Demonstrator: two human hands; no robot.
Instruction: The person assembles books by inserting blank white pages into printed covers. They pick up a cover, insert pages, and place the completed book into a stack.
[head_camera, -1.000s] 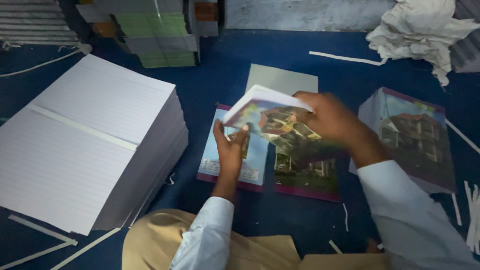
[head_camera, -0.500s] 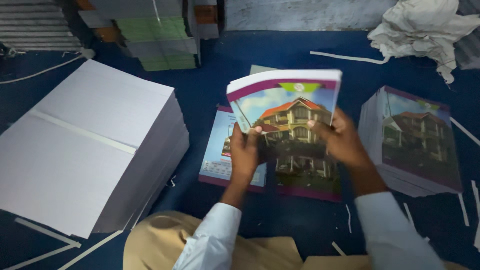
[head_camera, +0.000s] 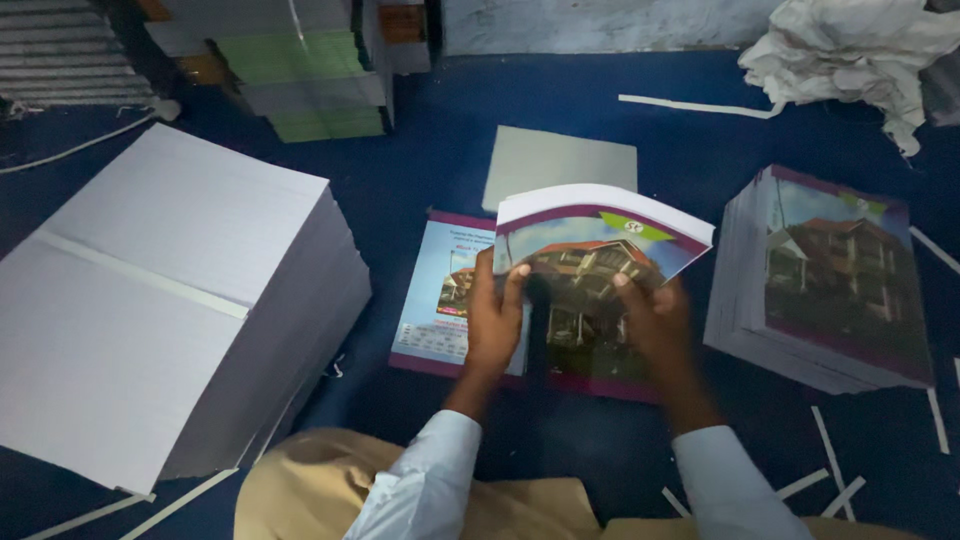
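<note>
One booklet (head_camera: 600, 240) in hand, both hands on it. My left hand (head_camera: 493, 325) pinches its near-left edge, fingers closed round the cover; my right hand (head_camera: 655, 325) grips the near-right edge the same way. It stands tilted up off the floor, cover picture of a house facing me, white page block along the top.

Under it lies an open cover sheet (head_camera: 445, 300), flat on the blue floor (head_camera: 420, 180), partly hidden by the booklet and my hands. Just beyond, a plain grey card (head_camera: 560, 160).

Done, by the look: a stack of covered booklets (head_camera: 830, 280) to my right, near the right hand but apart from it. Left to do, I judge: a big stack of white paper (head_camera: 170, 290) on my left, well apart from the left hand. How many that makes I cannot tell.

Paper strips (head_camera: 830, 470) are scattered near my right sleeve; crumpled paper (head_camera: 850, 50) far right.
</note>
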